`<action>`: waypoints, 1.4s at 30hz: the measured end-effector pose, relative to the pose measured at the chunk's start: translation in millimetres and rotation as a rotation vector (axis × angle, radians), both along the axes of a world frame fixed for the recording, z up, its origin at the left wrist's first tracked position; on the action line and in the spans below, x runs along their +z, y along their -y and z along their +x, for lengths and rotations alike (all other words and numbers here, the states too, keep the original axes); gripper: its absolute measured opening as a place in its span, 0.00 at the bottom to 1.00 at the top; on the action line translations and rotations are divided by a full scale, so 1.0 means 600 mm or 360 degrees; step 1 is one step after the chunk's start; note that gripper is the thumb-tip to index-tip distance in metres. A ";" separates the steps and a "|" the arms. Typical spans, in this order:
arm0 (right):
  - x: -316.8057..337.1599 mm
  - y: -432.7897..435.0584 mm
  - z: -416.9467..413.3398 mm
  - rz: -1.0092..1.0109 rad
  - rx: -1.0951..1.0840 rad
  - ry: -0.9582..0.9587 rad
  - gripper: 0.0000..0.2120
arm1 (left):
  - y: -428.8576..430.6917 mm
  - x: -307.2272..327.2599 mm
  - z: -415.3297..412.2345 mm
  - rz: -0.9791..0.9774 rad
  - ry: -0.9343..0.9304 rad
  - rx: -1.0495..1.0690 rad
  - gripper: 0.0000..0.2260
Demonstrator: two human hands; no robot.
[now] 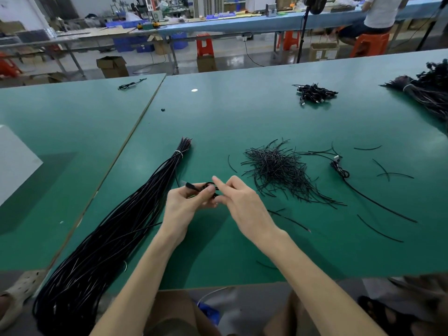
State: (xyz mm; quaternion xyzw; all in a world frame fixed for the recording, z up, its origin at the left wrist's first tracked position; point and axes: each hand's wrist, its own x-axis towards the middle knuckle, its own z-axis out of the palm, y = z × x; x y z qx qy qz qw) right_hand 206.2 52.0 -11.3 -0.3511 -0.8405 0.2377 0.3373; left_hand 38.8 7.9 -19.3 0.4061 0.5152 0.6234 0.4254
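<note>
Holds a small black cable coil point(208, 187) just over the green surface point(218, 112), squeezed between both hands. Grips it with the left hand point(183, 202), fingers and thumb curled round the loops, with a silver-tipped plug end point(187, 183) poking out to the left of the fingers. Pinches the coil's other side with the right hand point(243, 202), forefinger stuck out straight above the loops and the other fingers tucked in below. Has the two hands together, fingertips meeting across the coil.

Just left of the left hand, shows a long bundle of black cables point(109, 226), bound near its far end with a white tie point(178, 152), running down beside the left forearm and off the near edge of the surface. Beyond the right hand, shows a loose heap of short black ties point(278, 170). Further right of that, shows a single cable with a plug point(339, 167) and stray ties point(380, 230) scattered about. Well beyond the hands, shows a small pile of coiled cables point(315, 93) and, at the far right, a big dark bundle point(426, 93).
</note>
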 end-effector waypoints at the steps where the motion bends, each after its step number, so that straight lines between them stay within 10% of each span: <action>1: 0.002 -0.005 0.010 0.0042 0.0001 0.0096 0.24 | -0.006 0.000 0.012 0.0005 0.0018 0.0015 0.11; 15: -0.024 -0.030 0.111 -0.0147 0.0148 -0.0017 0.20 | -0.021 -0.016 0.062 -0.0101 -0.0049 -0.0384 0.08; 25: -0.025 -0.008 0.109 0.0113 0.0041 0.0379 0.29 | -0.011 -0.015 0.071 -0.0051 -0.0160 -0.0243 0.06; 42: -0.017 0.004 0.100 0.0351 0.0001 0.0633 0.16 | -0.012 -0.016 0.080 -0.0023 -0.0292 -0.0125 0.03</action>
